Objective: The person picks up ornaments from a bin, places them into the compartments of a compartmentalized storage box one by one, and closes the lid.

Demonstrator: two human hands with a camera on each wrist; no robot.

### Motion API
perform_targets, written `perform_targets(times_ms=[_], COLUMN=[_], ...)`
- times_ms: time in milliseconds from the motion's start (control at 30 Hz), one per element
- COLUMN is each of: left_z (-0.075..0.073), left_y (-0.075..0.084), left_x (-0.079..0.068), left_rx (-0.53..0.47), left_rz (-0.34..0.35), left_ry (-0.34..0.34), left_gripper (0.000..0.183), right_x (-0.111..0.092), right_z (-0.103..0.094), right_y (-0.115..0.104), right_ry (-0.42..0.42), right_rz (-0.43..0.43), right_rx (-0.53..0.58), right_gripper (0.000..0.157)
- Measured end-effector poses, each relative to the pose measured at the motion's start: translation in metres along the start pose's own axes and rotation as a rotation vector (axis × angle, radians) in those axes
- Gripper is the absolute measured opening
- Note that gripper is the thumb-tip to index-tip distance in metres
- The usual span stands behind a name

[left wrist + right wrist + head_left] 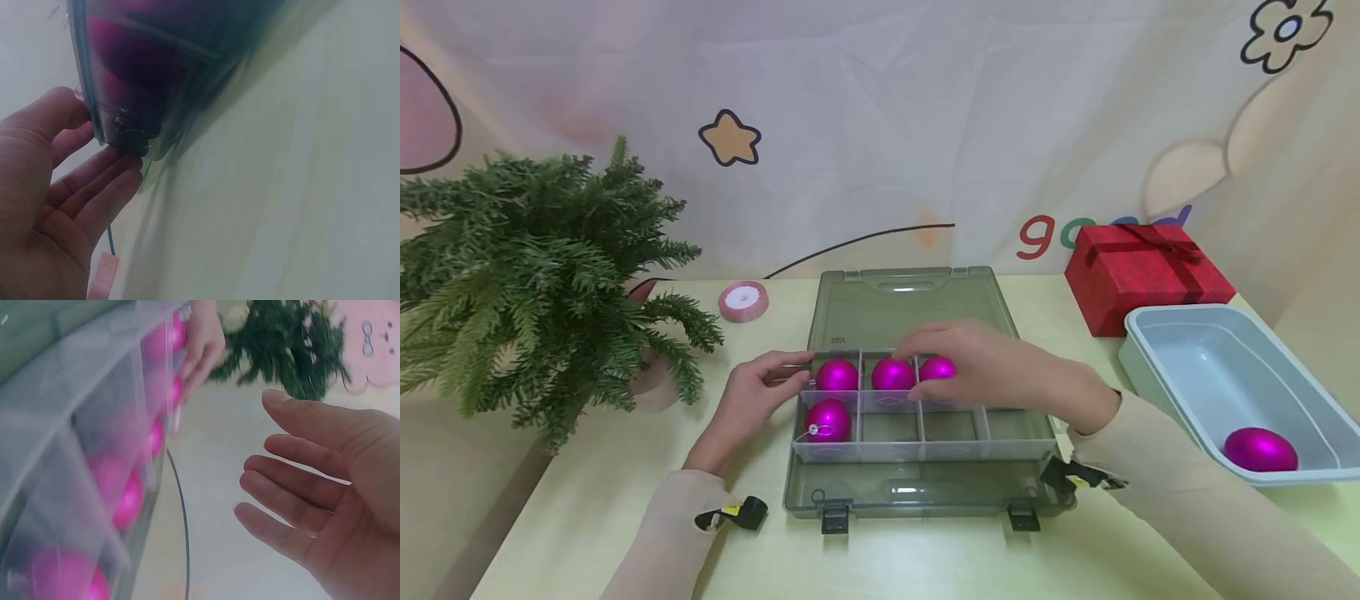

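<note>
A clear grey compartment case sits on the pale bench, its lid laid open towards the wall. One magenta ball occupies the front-left compartment; more magenta balls fill the back row, four by the right wrist view, one hidden from the head view. The right hand hovers over that row, fingers spread and relaxed, empty and apart from the balls. The left hand touches the case's left side, its fingers fairly straight and not wrapped round it. To the right, a pale blue tub holds another magenta ball, with a red gift box just behind. At left stand a small artificial tree and a pink ribbon roll.
</note>
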State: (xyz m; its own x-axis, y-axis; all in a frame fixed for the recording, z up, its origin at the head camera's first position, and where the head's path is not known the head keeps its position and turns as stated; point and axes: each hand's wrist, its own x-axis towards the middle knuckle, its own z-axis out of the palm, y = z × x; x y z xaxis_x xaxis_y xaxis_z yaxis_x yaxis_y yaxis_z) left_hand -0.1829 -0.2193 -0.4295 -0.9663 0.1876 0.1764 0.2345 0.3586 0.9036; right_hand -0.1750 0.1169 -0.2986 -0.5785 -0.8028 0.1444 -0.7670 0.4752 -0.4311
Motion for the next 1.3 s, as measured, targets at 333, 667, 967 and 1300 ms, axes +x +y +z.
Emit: perform_targets(times_ms=[333, 667, 967, 1300], left_z=[0.003, 0.004, 0.002, 0.001], left_y=[0.000, 0.001, 0.001, 0.002], left_x=[-0.002, 0.000, 0.001, -0.001], left_rx=[-0.007, -0.005, -0.006, 0.000], left_rz=[-0.014, -0.012, -0.023, -0.023], left_ry=[-0.002, -0.005, -0.004, 0.002], left_gripper=[0.035, 0.035, 0.035, 0.035], right_x=[-0.085, -0.178, -0.237, -0.275], right_z=[-0.048, -0.070, -0.072, -0.065], right_y=[0.041, 0.092, 0.121, 0.140], right_ry=[0.145, 0.218, 0.135, -0.050], right_rz=[0.265, 0.500, 0.659, 0.725], right_rx=[-0.044, -0.143, -0.138, -0.172], right_gripper=[0.043, 0.043, 0.048, 0.050])
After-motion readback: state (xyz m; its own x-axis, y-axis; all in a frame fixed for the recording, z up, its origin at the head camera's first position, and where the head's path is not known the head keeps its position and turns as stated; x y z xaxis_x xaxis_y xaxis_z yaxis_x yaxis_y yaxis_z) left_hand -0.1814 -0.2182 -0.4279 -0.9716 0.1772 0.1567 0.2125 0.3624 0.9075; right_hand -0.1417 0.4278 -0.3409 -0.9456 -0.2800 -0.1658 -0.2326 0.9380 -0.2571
